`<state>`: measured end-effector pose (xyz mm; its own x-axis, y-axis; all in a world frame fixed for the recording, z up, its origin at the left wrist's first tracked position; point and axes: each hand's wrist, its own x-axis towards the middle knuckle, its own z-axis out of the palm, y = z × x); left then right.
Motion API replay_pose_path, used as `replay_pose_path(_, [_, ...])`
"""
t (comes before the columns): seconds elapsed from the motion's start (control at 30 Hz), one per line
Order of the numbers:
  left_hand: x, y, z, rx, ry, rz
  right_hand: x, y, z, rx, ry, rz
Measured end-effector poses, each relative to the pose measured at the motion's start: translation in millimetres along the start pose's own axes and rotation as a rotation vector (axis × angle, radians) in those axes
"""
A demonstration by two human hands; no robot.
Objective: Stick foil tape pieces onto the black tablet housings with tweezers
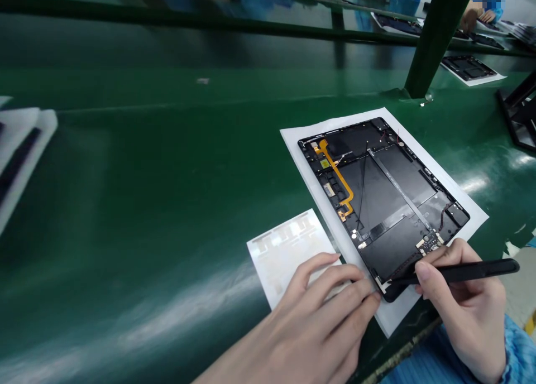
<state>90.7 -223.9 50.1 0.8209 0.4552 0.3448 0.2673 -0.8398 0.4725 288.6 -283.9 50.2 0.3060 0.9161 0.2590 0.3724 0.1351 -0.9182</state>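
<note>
An opened tablet housing (383, 197) lies on a white paper sheet (435, 166), its black interior showing an orange flex cable (337, 174), a long thin metal strip and a small circuit board (429, 241). My right hand (464, 311) is shut on black tweezers (464, 272), whose tip reaches the housing's near corner. My left hand (318, 322) lies flat with its fingers together, fingertips at that same corner and holding nothing. Under its fingers, a white backing sheet with pale adhesive pieces (288, 255) lies partly hidden.
The hands work on a glossy green bench (125, 194). A green post (435, 38) rises behind the housing. Further tablet housings on white sheets (469, 68) lie at the back right, near a co-worker's hands (473, 15). White sheets (25, 149) are stacked at the left edge.
</note>
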Motion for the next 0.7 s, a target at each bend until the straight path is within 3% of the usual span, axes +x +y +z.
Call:
replay_pose_path(0.13, [0, 4, 9.3, 0.002, 0.16, -0.028, -1, 0, 1, 0.026, 0.06, 0.025])
replay_pose_path(0.2, [-1, 5, 12.7, 0.017, 0.187, -0.049, -1, 0, 1, 0.013, 0.002, -0.005])
replay_pose_path(0.27, [0, 6, 13.6, 0.036, 0.179, -0.037, -1, 0, 1, 0.02, -0.016, -0.005])
replay_pose_path(0.43, [-2, 6, 13.3, 0.038, 0.148, -0.013, -5, -4, 9, 0.108, 0.083, 0.101])
replay_pose_path(0.7, [-29, 1, 28.0, 0.177, 0.052, 0.013, -6, -10, 3, 0.053, 0.083, 0.101])
